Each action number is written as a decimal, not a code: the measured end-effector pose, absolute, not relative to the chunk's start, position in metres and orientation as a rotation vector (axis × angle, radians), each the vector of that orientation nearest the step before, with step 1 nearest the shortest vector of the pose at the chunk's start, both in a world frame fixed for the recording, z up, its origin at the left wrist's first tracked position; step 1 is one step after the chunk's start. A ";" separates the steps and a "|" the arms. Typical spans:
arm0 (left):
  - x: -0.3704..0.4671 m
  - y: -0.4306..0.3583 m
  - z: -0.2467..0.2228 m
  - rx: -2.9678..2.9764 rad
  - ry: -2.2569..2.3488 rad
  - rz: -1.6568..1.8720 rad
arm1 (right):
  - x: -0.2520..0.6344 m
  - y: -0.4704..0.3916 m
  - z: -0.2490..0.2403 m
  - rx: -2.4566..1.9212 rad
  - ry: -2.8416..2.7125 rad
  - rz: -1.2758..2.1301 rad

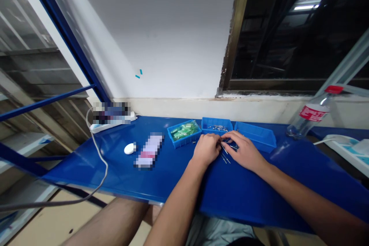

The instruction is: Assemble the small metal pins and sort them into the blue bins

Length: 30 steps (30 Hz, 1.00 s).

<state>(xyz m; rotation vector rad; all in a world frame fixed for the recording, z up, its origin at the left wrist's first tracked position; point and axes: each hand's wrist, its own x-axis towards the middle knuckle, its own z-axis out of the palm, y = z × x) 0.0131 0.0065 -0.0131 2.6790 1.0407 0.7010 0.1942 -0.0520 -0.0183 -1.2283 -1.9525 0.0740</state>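
Table point(161, 180), blue, smooth-topped; it bore the following, placed by the middle bin point(206, 128).
- Middle bin: blue, holding metal pins point(217, 127).
- Left bin point(188, 140): blue, just left of the middle bin, filled with green packets point(183, 130).
- Right bin point(261, 141): blue, just right of it.
- Thin metal rods point(225, 157): loose, in front of it.
- Flat oblong item point(150, 150), blurred out: left and forward of it.
- White round object point(129, 148): farther left.
- Power strip point(113, 123), white, partly blurred: far left.
- Clear bottle point(311, 117), red-capped: well to its right.
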 end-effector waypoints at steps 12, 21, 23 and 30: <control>0.014 0.008 -0.014 2.475 0.976 0.925 | 0.204 -0.045 -0.025 -1.357 -1.838 0.192; 0.018 0.005 -0.010 2.229 0.863 1.076 | 0.201 -0.046 -0.023 -1.372 -1.720 0.292; 0.019 0.005 -0.009 2.098 0.811 1.132 | 0.201 -0.046 -0.025 -1.353 -1.681 0.355; 0.023 0.006 -0.008 1.845 0.735 1.206 | 0.199 -0.045 -0.029 -1.274 -1.590 0.463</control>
